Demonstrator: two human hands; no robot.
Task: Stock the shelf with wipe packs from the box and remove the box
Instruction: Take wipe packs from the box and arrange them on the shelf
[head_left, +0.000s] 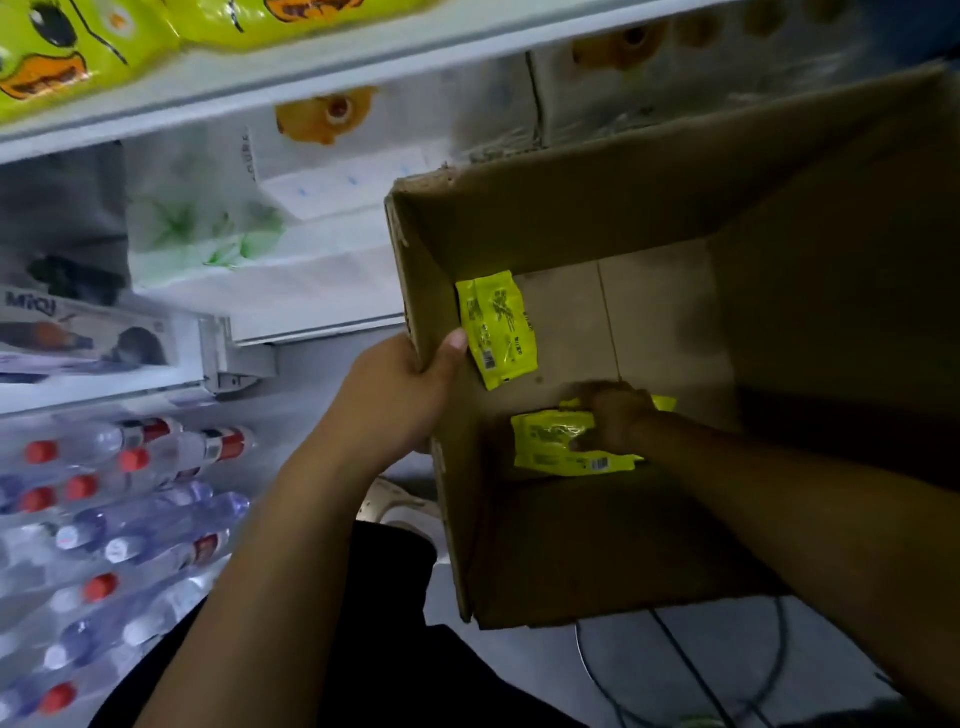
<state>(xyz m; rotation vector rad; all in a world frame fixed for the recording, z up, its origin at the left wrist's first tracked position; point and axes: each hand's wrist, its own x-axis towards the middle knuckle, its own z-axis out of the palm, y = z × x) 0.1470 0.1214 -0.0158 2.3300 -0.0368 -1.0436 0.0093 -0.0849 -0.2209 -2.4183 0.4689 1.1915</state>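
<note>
Wipe packs, three, in one box, right hand atop.

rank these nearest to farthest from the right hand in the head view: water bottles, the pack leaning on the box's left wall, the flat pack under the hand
1. flat pack: on the box floor, right under the right hand
2. leaning pack: against the box's left wall
3. water bottles: outside the box, far left
</note>
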